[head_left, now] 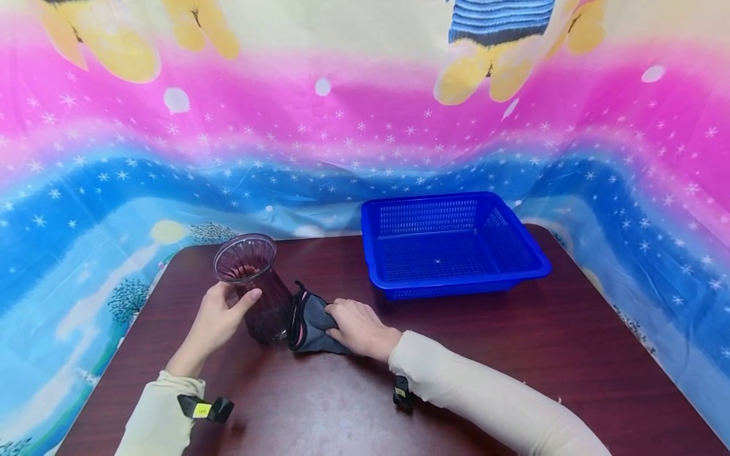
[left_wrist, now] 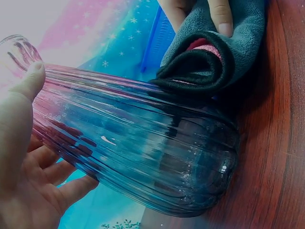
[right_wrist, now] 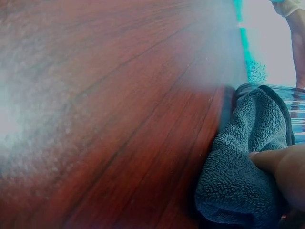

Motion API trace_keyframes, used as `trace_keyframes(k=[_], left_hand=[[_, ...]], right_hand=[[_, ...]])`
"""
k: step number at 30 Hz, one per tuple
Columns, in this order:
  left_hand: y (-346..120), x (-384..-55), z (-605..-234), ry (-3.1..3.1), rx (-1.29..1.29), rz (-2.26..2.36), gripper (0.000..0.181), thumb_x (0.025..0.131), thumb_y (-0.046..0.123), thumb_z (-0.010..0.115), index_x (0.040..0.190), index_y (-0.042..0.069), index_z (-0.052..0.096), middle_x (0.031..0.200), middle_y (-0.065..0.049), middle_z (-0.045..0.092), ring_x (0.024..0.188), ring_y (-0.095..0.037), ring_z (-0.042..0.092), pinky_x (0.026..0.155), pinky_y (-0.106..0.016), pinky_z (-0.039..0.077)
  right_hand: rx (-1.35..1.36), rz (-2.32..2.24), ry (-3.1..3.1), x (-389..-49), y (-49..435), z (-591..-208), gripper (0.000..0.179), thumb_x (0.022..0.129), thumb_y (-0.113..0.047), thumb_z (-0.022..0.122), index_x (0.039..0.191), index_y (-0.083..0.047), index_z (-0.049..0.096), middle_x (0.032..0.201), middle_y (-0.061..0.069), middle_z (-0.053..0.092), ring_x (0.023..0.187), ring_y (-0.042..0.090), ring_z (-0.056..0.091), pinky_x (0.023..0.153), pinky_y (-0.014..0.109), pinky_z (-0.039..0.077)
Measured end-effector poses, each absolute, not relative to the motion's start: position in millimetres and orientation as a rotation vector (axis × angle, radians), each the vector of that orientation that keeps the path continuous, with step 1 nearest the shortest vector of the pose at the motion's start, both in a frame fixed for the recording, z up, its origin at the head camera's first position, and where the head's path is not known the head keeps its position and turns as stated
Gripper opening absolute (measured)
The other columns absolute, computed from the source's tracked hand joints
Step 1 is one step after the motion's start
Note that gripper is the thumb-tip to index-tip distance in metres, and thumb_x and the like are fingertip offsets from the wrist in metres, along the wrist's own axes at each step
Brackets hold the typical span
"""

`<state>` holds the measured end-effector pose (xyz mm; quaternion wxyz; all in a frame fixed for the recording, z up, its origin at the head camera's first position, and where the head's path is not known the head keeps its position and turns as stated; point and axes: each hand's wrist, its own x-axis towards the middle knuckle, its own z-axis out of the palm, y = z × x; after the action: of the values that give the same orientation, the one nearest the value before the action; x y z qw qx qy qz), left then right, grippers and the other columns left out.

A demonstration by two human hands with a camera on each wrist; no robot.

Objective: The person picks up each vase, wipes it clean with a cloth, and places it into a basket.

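A ribbed, see-through glass vase (head_left: 268, 307) with a flared rim stands on the table at the left of the head view. My left hand (head_left: 219, 316) grips it just below the rim, thumb on the near side and fingers round the far side. In the left wrist view the vase's ribbed body (left_wrist: 138, 138) runs down to its thick base. My right hand (head_left: 362, 329) holds a folded grey cloth (head_left: 319, 320) with dark edging and a bit of pink inside. The cloth (right_wrist: 238, 167) lies against the vase's lower side, with my right thumb pressed into its fleecy surface.
A blue plastic basket (head_left: 456, 288) with mesh walls sits at the back right of the dark red wooden table (head_left: 319, 405). Behind the table hangs a colourful printed backdrop (head_left: 342, 139). Each wrist wears a small black camera mount (head_left: 205, 408).
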<state>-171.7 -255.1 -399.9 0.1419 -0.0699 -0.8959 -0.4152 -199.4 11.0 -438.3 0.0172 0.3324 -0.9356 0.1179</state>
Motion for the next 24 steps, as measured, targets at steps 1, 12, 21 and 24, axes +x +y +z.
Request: trace_keyframes(k=[1,12,21,24], left_hand=[[-255.2,-171.7,-399.8,-2.586,-0.201,-1.196,0.046,0.100,0.024,0.064,0.136,-0.004,0.055,0.132,-0.027,0.064,0.123,-0.042,0.063,0.102,-0.044,0.052],[-255.6,-172.4,-402.1,-2.589,-0.195,-1.192,0.046,0.099,0.024,0.065,0.135,-0.003,0.055,0.131,-0.026,0.065,0.123,-0.040,0.063,0.093,-0.005,0.039],[-255.3,-171.7,-401.2,-2.582,-0.205,-1.218,0.046,0.099,0.023,0.065,0.136,-0.003,0.055,0.132,-0.026,0.064,0.123,-0.041,0.063,0.100,-0.017,0.049],[-255.1,-171.3,-400.0,-2.585,-0.208,-1.226,0.047,0.100,0.024,0.065,0.137,-0.003,0.054,0.132,-0.026,0.064,0.124,-0.042,0.062,0.104,-0.047,0.051]], right_hand=[[1.033,0.369,-2.910,-200.1,10.9,-438.8,0.023,0.089,-0.027,0.076,0.108,-0.014,0.072,0.093,0.000,0.069,0.087,0.018,0.068,0.070,0.035,0.056],[1.028,0.452,-2.899,-200.6,14.6,-440.2,0.023,0.092,-0.027,0.073,0.112,-0.016,0.072,0.098,-0.002,0.070,0.090,0.015,0.068,0.074,0.034,0.056],[1.031,0.606,-2.817,-200.2,14.7,-435.5,0.017,0.092,-0.026,0.072,0.107,-0.020,0.072,0.093,-0.007,0.066,0.081,0.008,0.059,0.066,0.028,0.050],[1.030,0.638,-2.786,-200.3,14.0,-432.9,0.019,0.092,-0.026,0.072,0.110,-0.020,0.072,0.094,-0.007,0.066,0.081,0.007,0.058,0.066,0.026,0.049]])
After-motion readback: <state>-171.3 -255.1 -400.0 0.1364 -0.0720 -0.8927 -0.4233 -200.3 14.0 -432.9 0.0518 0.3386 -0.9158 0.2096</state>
